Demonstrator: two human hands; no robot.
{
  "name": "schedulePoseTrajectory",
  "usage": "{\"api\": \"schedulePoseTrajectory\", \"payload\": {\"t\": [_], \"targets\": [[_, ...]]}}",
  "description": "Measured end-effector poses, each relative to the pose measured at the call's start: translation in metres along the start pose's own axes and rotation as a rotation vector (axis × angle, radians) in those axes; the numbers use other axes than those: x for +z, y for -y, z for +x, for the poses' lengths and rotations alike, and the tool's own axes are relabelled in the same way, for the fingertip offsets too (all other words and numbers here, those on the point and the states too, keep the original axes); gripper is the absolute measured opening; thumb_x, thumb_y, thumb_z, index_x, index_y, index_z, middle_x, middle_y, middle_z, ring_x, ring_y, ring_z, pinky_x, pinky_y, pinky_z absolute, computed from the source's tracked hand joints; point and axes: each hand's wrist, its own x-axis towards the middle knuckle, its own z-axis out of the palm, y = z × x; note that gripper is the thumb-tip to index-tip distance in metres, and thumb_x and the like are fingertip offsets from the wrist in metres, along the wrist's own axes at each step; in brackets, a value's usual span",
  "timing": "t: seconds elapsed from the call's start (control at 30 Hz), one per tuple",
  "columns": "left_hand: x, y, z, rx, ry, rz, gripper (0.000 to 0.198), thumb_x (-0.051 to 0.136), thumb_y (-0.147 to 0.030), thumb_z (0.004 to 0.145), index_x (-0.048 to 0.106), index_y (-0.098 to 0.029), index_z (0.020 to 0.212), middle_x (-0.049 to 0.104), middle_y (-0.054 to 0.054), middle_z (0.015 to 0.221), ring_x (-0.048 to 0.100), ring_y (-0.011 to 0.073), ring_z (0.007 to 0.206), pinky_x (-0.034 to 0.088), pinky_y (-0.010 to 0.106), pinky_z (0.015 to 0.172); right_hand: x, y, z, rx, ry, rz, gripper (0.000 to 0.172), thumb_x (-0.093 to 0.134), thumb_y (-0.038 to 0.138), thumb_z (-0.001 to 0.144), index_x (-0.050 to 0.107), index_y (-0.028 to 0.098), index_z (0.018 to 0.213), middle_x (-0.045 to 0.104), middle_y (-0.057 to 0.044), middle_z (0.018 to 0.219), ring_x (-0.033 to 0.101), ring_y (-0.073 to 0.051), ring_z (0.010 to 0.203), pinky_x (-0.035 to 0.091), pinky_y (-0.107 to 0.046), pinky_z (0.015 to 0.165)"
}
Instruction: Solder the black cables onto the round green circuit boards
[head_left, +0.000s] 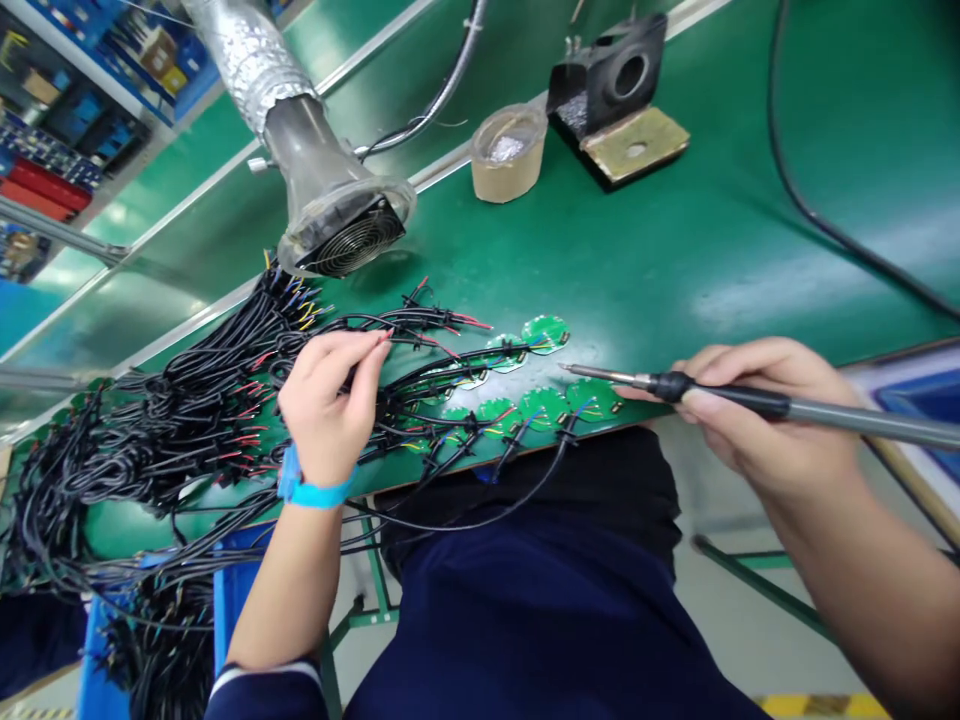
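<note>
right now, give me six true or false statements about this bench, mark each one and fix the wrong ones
1. The right hand holds a soldering iron. True.
2. The left hand has a bare wrist. False: a blue wristband circles it.
3. The circuit boards are square. False: they are round.
4. Black cables lie heaped at the picture's left. True.
5. A fan sits at the mouth of the funnel. True.
6. The pad on the iron stand is bright red. False: it is yellowish.

green bench [637, 270], green circuit boards [543, 405], black cables [169, 420], grey-and-black soldering iron [765, 403], bright-blue wristband [321, 494]
</note>
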Motion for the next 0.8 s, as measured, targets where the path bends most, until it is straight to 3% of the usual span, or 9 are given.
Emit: {"api": "schedulePoseTrajectory", "payload": {"t": [0.07,0.2,0.33,0.6,0.8], "targets": [[0.002,-0.019,-0.012,-0.017,0.016,-0.060,0.010,0.057,-0.019,0.087,0.066,-0.021,0.091,0.067,0.002,0.088,0.061,0.0138,0.085,0.051,0.030,0.078,-0.002,-0.001,0.001,-0.029,0.047,0.013,0.019,0.074,0.026,0.067,0.057,0.022,0.075,0.057,-0.001,0.069,0.055,-0.016,0.061,0.043,-0.030,0.053],[0.035,-0.055,-0.030,0.010,0.316,-0.215,0.014,0.054,-0.021,0.089,0.067,-0.017,0.092,0.063,0.005,0.084,0.059,0.0137,0.081,0.051,0.028,0.074,-0.002,0.001,0.002,-0.044,0.075,0.087,0.016,0.072,0.023,0.069,0.057,0.021,0.074,0.053,0.000,0.067,0.049,-0.014,0.059,0.038,-0.029,0.053],[0.065,-0.067,-0.035,-0.020,0.480,-0.173,0.017,0.052,-0.021,0.089,0.068,-0.015,0.089,0.059,0.005,0.075,0.056,0.0151,0.075,0.049,0.028,0.072,0.001,0.004,0.004,-0.016,0.107,0.139,0.015,0.071,0.021,0.069,0.056,0.020,0.072,0.051,0.001,0.064,0.045,-0.013,0.057,0.035,-0.028,0.053],[0.074,-0.075,-0.029,-0.058,0.627,-0.122,0.016,0.052,-0.020,0.089,0.064,-0.014,0.079,0.061,0.005,0.076,0.055,0.0187,0.079,0.047,0.032,0.078,0.004,0.005,0.007,-0.025,0.087,0.172,0.015,0.070,0.021,0.069,0.054,0.019,0.071,0.050,0.002,0.062,0.045,-0.013,0.058,0.034,-0.029,0.056],[0.077,-0.085,-0.027,-0.097,0.629,0.025,0.020,0.050,-0.020,0.087,0.064,-0.011,0.077,0.056,0.010,0.078,0.052,0.0229,0.080,0.045,0.035,0.076,0.000,0.002,0.004,-0.006,0.134,0.104,0.014,0.068,0.020,0.071,0.054,0.020,0.073,0.050,0.002,0.066,0.044,-0.012,0.057,0.034,-0.028,0.054]]}}
